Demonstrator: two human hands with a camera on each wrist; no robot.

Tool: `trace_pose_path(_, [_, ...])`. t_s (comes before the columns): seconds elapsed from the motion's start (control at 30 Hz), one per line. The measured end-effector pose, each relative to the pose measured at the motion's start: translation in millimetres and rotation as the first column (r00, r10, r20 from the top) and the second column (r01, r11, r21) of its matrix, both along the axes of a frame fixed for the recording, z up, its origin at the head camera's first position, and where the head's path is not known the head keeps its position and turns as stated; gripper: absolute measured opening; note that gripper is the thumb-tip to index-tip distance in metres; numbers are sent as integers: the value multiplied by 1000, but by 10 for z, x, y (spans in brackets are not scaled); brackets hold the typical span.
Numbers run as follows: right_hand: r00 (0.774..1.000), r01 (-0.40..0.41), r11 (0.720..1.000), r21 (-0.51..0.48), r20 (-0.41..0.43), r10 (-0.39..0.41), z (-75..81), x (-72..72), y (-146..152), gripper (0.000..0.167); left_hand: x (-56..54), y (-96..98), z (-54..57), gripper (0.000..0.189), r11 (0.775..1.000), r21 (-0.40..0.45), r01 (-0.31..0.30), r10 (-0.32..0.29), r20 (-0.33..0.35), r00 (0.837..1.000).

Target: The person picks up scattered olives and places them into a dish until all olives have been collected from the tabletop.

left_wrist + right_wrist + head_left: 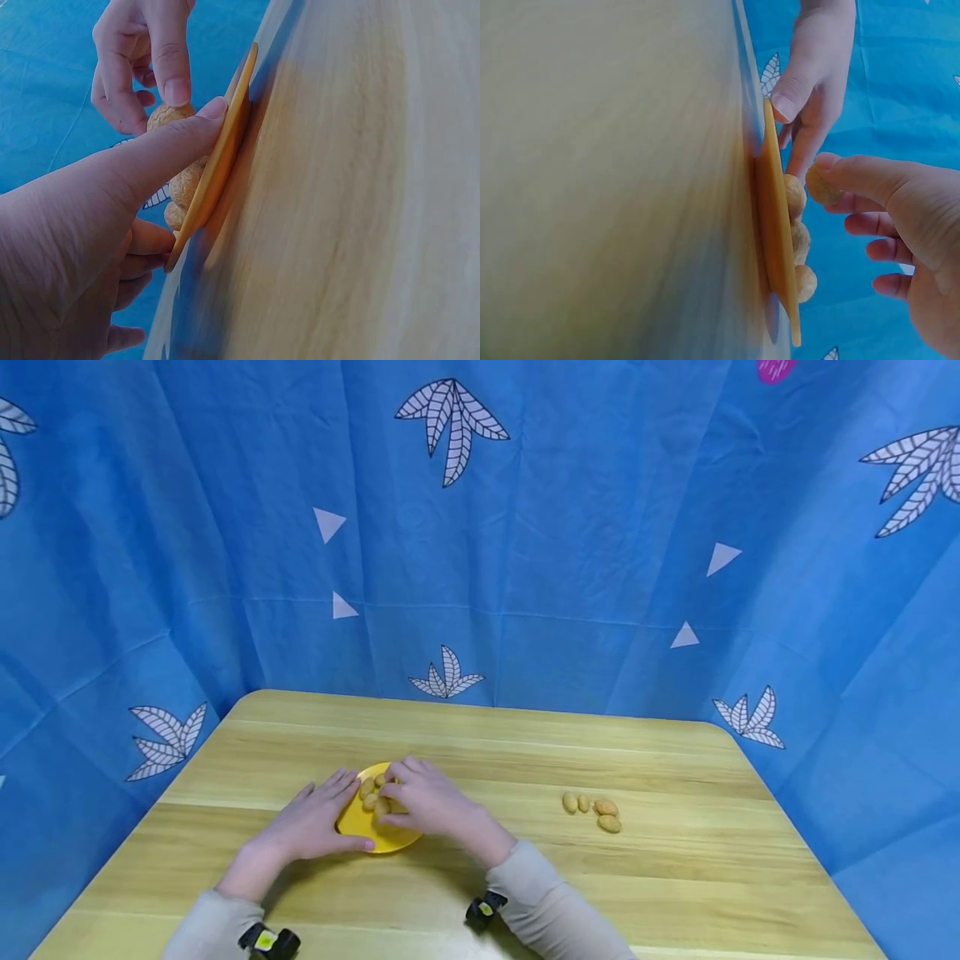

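A yellow plate (397, 840) lies on the table with several tan, wrinkled nuts (800, 240) on it. My left hand (313, 822) rests at the plate's left side, fingers extended along the far-left rim and thumb on the near rim. Over the plate, my right hand (433, 802) pinches a nut (823, 186) between thumb and fingertips. In the right wrist view this nut shows slightly above the others. From the left wrist, the left thumb (176, 139) crosses in front of the nuts and partly hides them.
Several more nuts (609, 823) lie grouped on the wooden table (675, 877) to the right of the plate. A blue curtain (570, 543) printed with leaves and triangles hangs behind and beside the table. Each sleeve cuff carries a small black camera (486, 908).
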State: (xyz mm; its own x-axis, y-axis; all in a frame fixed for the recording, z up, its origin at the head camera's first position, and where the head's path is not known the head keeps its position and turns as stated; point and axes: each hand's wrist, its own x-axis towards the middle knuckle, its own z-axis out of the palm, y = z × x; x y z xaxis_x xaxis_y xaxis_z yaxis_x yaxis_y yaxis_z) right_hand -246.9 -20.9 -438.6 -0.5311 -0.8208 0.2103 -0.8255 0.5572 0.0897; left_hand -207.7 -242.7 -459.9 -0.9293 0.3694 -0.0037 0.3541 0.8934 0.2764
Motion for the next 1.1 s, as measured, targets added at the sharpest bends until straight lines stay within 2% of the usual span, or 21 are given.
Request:
trace_pose_path(0.33, [999, -25, 999, -29, -23, 25, -38, -37, -79, 36, 4, 8, 53, 108, 1000, -1, 9, -9, -6, 1000])
trace_pose_path(0.77, [1000, -28, 999, 29, -1, 28, -43, -30, -214, 36, 14, 15, 51, 108, 1000, 10, 10, -10, 5, 1000])
trace_pose_path(1.1, [999, -34, 998, 44, -20, 34, -80, -47, -284, 37, 5, -6, 10, 109, 1000, 11, 4, -4, 14, 1000])
